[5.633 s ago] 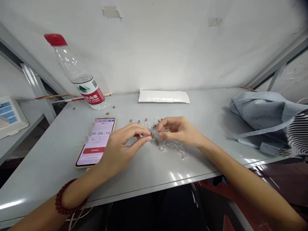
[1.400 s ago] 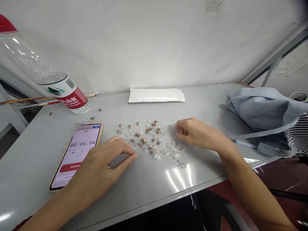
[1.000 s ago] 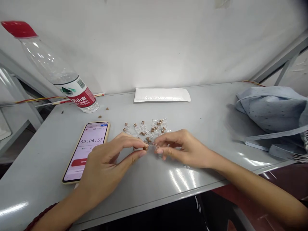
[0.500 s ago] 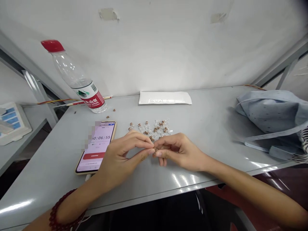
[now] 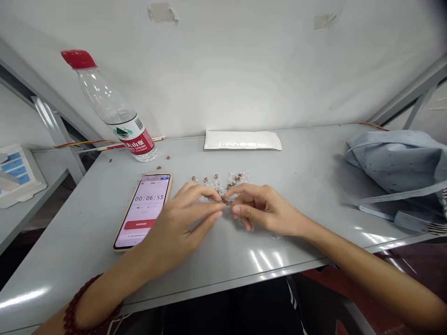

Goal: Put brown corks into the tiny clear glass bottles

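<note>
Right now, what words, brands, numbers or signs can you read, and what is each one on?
"00:06:55": screen of the phone.
"山泉": red band of the bottle label; the characters before it are cut off by the curve.
"SPRING": under those characters.
Too small to read: the phone's red button, its other lines, and the label's fine print.

Slanting in from the lower left with the left forearm (image 5: pixel 118 281), from the lower right with the right forearm (image 5: pixel 356 258). Stretching the left hand's (image 5: pixel 178 221) fingers forward, with thumb tip slightly apart. Holding the right hand (image 5: pixel 268 204) just opposite, with index finger and thumb tips apart, others bent (hard to tell how tightly).
</note>
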Demonstrator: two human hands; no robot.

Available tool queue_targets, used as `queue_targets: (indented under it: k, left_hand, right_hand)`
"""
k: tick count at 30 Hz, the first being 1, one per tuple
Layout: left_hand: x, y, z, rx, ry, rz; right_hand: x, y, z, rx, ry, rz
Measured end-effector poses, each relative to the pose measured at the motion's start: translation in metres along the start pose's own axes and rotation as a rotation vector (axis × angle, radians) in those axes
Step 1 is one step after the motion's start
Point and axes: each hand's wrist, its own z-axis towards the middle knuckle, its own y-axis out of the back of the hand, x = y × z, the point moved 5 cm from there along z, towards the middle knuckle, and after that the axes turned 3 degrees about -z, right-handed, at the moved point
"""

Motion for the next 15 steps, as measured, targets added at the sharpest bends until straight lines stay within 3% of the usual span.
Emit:
queue_targets:
  k: [3, 6, 11, 15]
  left_hand:
    - [0.028, 0.018, -0.005, 0.101, 0.2, 0.075]
    - [0.054, 0.03, -0.018, 0.298, 0.338, 0.139]
    - [0.066, 0.023, -0.033, 0.524, 0.331, 0.111]
    - [0.061, 0.01, -0.035, 0.589, 0.284, 0.132]
  right_hand:
    - [0.001, 0.016, 0.0, -0.125, 0.039, -0.153]
    - [-0.003, 0.031, 0.0, -0.219, 0.033, -0.217]
    - [0.0, 0.045, 0.0, -0.356, 0.166, -0.581]
    - [-0.001, 0.043, 0.001, -0.342, 0.237, -0.841]
